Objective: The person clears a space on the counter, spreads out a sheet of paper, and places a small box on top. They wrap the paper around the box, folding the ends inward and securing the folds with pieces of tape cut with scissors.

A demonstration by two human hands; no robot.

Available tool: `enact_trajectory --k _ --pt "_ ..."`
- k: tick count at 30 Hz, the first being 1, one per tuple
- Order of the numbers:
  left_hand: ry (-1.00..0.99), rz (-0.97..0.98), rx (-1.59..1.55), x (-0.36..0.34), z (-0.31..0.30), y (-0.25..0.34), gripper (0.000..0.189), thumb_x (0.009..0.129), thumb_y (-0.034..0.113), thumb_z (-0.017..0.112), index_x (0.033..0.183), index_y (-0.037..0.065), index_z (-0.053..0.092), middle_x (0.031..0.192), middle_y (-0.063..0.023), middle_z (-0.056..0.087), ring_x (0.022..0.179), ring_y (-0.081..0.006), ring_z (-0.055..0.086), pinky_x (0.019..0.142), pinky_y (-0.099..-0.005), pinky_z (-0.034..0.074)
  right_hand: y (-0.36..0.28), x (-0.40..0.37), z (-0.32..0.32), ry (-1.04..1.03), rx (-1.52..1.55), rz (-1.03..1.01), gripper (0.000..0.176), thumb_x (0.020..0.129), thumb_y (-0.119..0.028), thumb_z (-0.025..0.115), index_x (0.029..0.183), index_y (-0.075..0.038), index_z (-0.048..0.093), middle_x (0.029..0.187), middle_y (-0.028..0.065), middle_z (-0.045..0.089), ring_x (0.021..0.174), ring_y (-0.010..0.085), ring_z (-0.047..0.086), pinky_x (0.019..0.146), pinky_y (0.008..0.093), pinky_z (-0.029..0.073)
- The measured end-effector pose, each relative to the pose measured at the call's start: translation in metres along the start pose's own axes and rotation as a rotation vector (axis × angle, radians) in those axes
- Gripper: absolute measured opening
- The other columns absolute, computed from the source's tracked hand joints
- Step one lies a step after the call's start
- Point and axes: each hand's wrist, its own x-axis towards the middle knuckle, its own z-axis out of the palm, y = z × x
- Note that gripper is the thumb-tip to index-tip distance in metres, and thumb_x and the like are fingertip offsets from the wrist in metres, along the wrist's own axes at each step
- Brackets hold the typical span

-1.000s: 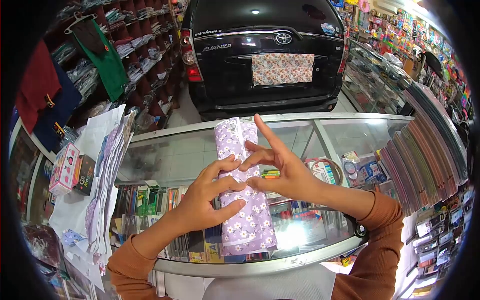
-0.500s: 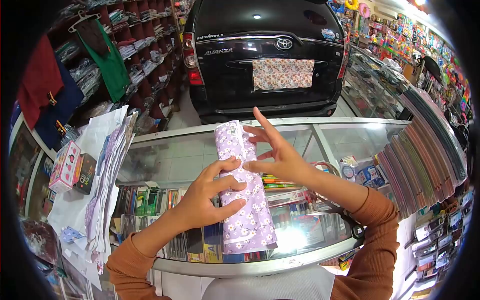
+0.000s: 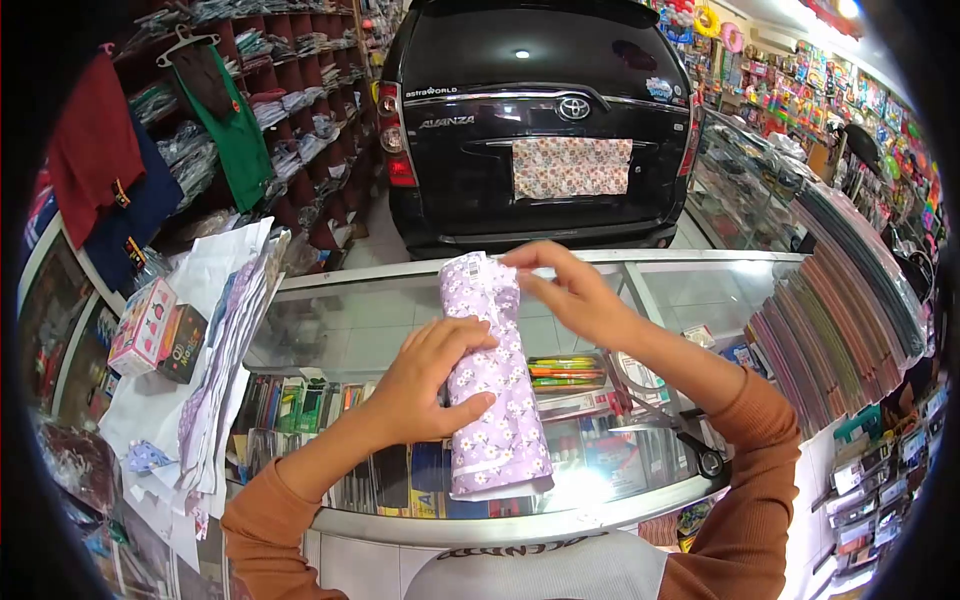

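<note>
A long parcel in lilac wrapping paper with white flowers point(image 3: 500, 410) lies lengthwise on the glass counter, with a barcode label near its far end. My left hand point(image 3: 435, 375) lies over its left side and holds it, thumb and fingers curved onto the paper. At the parcel's far right corner, my right hand point(image 3: 565, 285) pinches the edge of the paper between thumb and fingers. Scissors with black handles point(image 3: 700, 455) lie on the glass right of the parcel, near my right forearm.
Wrapping paper sheets point(image 3: 215, 350) hang over the left side, with small boxes point(image 3: 150, 335) on top. Stacked sheets in plastic point(image 3: 840, 300) stand at the right. Pens and stationery point(image 3: 565, 372) show under the glass. A black car point(image 3: 545, 120) is parked behind the counter.
My right hand has gone from spread fingers beside the parcel to pinching the paper at its far right corner. My left hand has shifted slightly, its fingers closer together. The view has tilted a little.
</note>
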Motion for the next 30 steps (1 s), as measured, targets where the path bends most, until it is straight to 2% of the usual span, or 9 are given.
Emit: enact_trajectory --k 5,9,12,17,20,24,28,29,30 --pt "-0.047 0.053 0.039 0.007 0.0 -0.006 0.068 0.076 0.038 0.07 0.133 0.009 0.046 0.14 -0.0139 0.043 0.131 -0.0356 0.038 0.108 -0.047 0.028 -0.064 -0.061 0.011 -0.337 -0.224 -0.072 0.033 0.09 -0.017 0.061 0.118 -0.002 0.053 0.128 0.0204 0.048 0.118 0.0368 0.047 0.101 0.0414 0.038" --pt "-0.169 -0.017 0.012 -0.001 -0.002 0.007 0.086 0.078 0.044 0.072 0.144 0.005 0.034 0.154 -0.0205 0.021 0.144 -0.039 0.009 0.114 -0.0469 0.019 -0.066 -0.076 0.013 -0.369 -0.256 -0.047 0.041 0.087 -0.017 0.067 0.123 -0.003 0.052 0.142 0.0196 0.038 0.134 0.0349 0.034 0.108 0.041 0.032" --pt "-0.174 -0.108 -0.018 -0.008 0.0 0.017 0.086 0.081 0.04 0.071 0.146 0.004 0.029 0.155 -0.0219 0.016 0.145 -0.0389 0.005 0.114 -0.0467 0.018 -0.054 -0.079 0.02 -0.319 -0.311 -0.141 0.046 0.084 -0.015 0.07 0.124 -0.002 0.052 0.144 0.0193 0.036 0.135 0.0346 0.034 0.108 0.0407 0.032" --pt "-0.04 -0.206 -0.08 -0.022 0.016 0.026 0.082 0.085 0.03 0.068 0.147 0.001 0.023 0.154 -0.03 0.006 0.143 -0.0404 0.014 0.113 -0.0411 0.022 -0.047 -0.076 0.031 -0.17 -0.32 -0.248 0.053 0.078 -0.014 0.074 0.125 -0.003 0.051 0.122 0.0145 0.051 0.126 0.0332 0.04 0.103 0.0399 0.037" --pt "-0.019 -0.188 -0.095 -0.028 0.02 0.031 0.083 0.086 0.03 0.068 0.148 0.0 0.022 0.154 -0.0286 0.003 0.143 -0.0377 0.014 0.113 -0.04 0.022 -0.049 -0.065 0.025 -0.237 -0.27 -0.111 0.038 0.077 -0.018 0.074 0.105 -0.002 0.055 0.113 0.0176 0.051 0.11 0.0362 0.045 0.098 0.0416 0.038" --pt "0.076 -0.132 -0.27 -0.035 0.033 0.024 0.076 0.09 0.027 0.063 0.148 0.001 0.021 0.155 -0.0268 0.003 0.145 -0.033 0.002 0.115 -0.0397 0.016 -0.037 -0.072 0.04 -0.111 -0.357 -0.331 0.054 0.08 -0.022 0.071 0.126 -0.004 0.05 0.11 0.0208 0.048 0.105 0.0366 0.045 0.095 0.0438 0.038" --pt "0.025 -0.164 -0.117 -0.04 0.024 0.021 0.065 0.093 0.028 0.058 0.146 0.004 0.03 0.157 -0.0131 0.016 0.146 -0.0305 0.0 0.115 -0.0429 0.014 -0.027 -0.079 0.035 -0.239 -0.434 -0.307 0.057 0.088 -0.028 0.064 0.136 -0.004 0.043 0.144 0.0247 0.034 0.138 0.0459 0.023 0.11 0.0491 0.028" --pt "0.089 -0.113 -0.162 -0.04 0.025 0.016 0.059 0.091 0.025 0.062 0.142 0.005 0.04 0.154 -0.0087 0.029 0.146 -0.0308 0.005 0.115 -0.0443 0.016 -0.027 -0.077 0.03 -0.349 -0.347 -0.215 0.058 0.091 -0.028 0.062 0.142 -0.011 0.039 0.156 0.0142 0.017 0.144 0.0409 0.002 0.115 0.0496 0.016" --pt "0.088 -0.103 -0.164 -0.041 0.024 0.012 0.058 0.09 0.024 0.064 0.14 0.005 0.042 0.152 -0.0094 0.032 0.145 -0.0315 0.009 0.114 -0.0441 0.017 -0.028 -0.076 0.029 -0.349 -0.345 -0.223 0.057 0.091 -0.029 0.062 0.14 -0.009 0.04 0.154 0.0162 0.021 0.143 0.0425 0.005 0.115 0.05 0.017"
